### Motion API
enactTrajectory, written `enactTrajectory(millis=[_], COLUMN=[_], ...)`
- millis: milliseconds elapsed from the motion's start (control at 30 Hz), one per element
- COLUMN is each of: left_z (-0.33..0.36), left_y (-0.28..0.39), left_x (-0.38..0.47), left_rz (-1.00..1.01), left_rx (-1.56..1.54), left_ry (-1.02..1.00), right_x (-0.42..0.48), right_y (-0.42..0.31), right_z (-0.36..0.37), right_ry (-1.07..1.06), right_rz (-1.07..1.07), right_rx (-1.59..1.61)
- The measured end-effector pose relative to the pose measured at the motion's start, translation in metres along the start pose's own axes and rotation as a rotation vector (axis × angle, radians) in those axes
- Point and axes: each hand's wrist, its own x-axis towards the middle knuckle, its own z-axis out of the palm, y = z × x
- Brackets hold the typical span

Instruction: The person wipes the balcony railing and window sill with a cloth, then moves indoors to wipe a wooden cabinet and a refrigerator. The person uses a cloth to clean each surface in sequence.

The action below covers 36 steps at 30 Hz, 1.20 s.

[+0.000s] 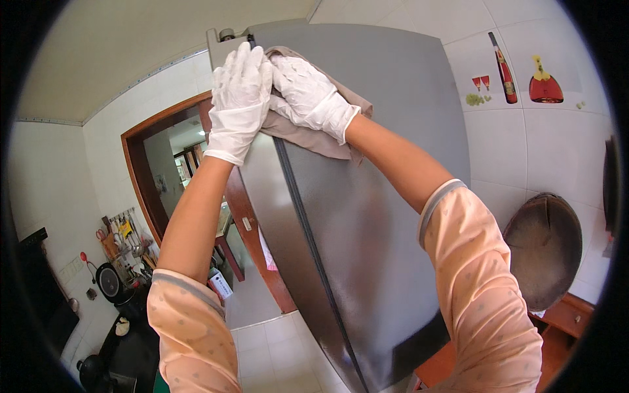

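Note:
Both of my hands wear white disposable gloves and are raised to the upper part of a grey refrigerator (393, 142). My left hand (241, 88) lies flat near the top of its door (268, 182), fingers stretched out, with nothing seen in it. Against the cabinet's side, just behind the door seam, my right hand (309, 96) presses a greyish-brown cloth (309, 140). The cloth spreads out above and below that hand, and part of it reaches the dark door gasket (307, 218). My right fingertips are close beside my left hand.
Left of the refrigerator is a wooden door frame (135, 147). Utensils (130, 240) hang over a black countertop (132, 349) at lower left. At right, a large dark oval basin-like object (545, 250) leans on the tiled wall above reddish wooden furniture (565, 319).

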Motion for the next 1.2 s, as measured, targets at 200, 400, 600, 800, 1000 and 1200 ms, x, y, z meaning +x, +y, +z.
enactTrajectory(millis=[200,400,600,800,1000,1200], left_z=[-0.006,-0.011,-0.026,-0.048,-0.01,0.082], left_y=[0.026,0.046,0.072,0.054,-0.001,0.027], left_x=[-0.023,-0.03,-0.055,-0.055,0.017,0.072], left_rz=[0.182,0.275,0.413,0.542,0.363,0.152], left_rx=[0.296,0.334,-0.058,0.18,0.449,0.282], left_ry=[-0.144,-0.23,-0.255,-0.36,-0.226,-0.24], right_x=[-0.01,-0.061,-0.128,-0.108,-0.015,-0.036], right_y=[0.022,-0.002,-0.053,-0.049,0.032,0.139], right_z=[0.009,-0.026,-0.046,-0.039,-0.03,-0.067], right_ry=[0.067,0.151,-0.021,-0.067,-0.067,-0.217], right_rz=[-0.033,0.194,0.212,0.122,0.059,0.301], right_rx=[-0.144,-0.07,-0.113,-0.11,-0.258,-0.388])
